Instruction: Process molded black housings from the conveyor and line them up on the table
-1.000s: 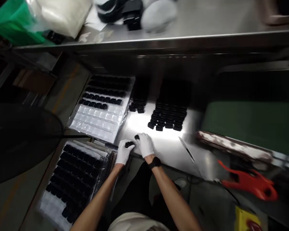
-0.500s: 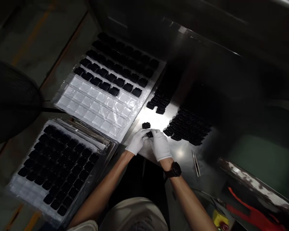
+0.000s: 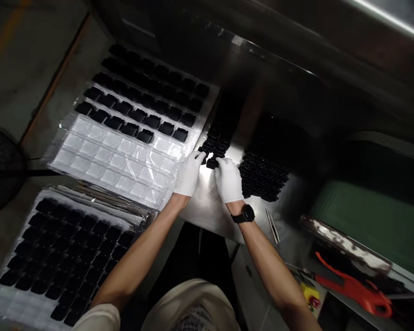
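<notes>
Both hands wear white gloves and work over a metal table. My left hand [image 3: 188,174] has its fingers closed at the left front end of a stack of small black parts [image 3: 221,138], gripping one dark piece there. Across from it, my right hand [image 3: 229,180] pinches another black part [image 3: 212,163] at the front of the same rows. Fingertips partly cover both pieces. Close to my right hand lies a larger group of black parts [image 3: 264,172] in tight rows.
A clear plastic tray [image 3: 113,161], part filled with black pieces, lies at left. Below it sits a stacked tray [image 3: 24,299] holding more. Tweezers [image 3: 272,226] rest right of my right wrist. A red-handled tool [image 3: 355,289] and a yellow box with a red button [image 3: 310,296] are lower right.
Both hands have moved forward from the table's near edge to the front of the left rows. The black part between them and the loose one nearby no longer show in their former places.
</notes>
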`<act>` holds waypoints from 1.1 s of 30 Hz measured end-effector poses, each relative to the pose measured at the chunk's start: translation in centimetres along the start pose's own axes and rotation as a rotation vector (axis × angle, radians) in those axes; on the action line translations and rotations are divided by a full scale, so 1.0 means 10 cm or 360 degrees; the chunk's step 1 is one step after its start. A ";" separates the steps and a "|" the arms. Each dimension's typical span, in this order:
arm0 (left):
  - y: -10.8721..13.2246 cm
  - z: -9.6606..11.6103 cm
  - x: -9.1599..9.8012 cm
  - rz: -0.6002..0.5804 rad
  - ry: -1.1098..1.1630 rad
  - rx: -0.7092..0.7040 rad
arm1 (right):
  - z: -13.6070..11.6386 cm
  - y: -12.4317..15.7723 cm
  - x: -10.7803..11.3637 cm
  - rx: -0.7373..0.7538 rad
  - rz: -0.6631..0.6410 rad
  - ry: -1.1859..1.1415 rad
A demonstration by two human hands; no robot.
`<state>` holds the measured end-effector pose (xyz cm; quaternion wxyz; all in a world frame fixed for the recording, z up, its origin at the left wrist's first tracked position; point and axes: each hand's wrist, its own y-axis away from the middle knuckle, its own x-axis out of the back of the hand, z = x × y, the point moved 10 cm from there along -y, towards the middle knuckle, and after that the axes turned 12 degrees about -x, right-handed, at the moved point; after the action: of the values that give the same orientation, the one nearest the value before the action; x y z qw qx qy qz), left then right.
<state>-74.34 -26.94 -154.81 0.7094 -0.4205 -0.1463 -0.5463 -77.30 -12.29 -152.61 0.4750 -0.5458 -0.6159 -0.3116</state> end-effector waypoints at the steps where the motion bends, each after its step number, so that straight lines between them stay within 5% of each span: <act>1: 0.02 0.09 0.02 0.0042 -0.0025 -0.0039 | 0.12 0.10 0.11 -0.0032 0.0099 -0.0098; 3: 0.10 0.36 -0.12 -0.0091 -0.0098 -0.0211 | 0.47 0.39 0.30 -0.0152 0.0315 -0.0223; 6: 0.35 0.84 -0.64 -0.0553 -0.0145 -0.0552 | 1.00 0.89 0.37 -0.0323 0.0510 -0.0206; 11: 0.69 1.15 -1.21 -0.0849 -0.0383 -0.0713 | 1.35 1.30 0.09 -0.0413 0.0198 -0.0046; 18: 0.53 1.14 -1.41 -0.0739 -0.0229 -0.0507 | 1.58 1.36 0.03 -0.0670 -0.0207 0.0252; 25: 0.53 1.35 -1.45 -0.0773 -0.0226 -0.0406 | 1.54 1.57 0.08 -0.0427 -0.0360 0.0163; 29: 0.67 1.79 -1.21 -0.0763 -0.0176 -0.0358 | 2.00 2.48 0.61 -0.0622 -0.0206 -0.0042; 33: 0.97 2.49 -1.05 -0.0718 -0.0026 -0.0256 | 3.17 4.13 1.38 -0.1060 0.0050 -0.0264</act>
<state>-63.15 -0.76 -150.98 0.5324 -0.4369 -0.1983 -0.6974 -44.44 30.18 -156.63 0.2238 -0.7038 -0.5084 -0.4428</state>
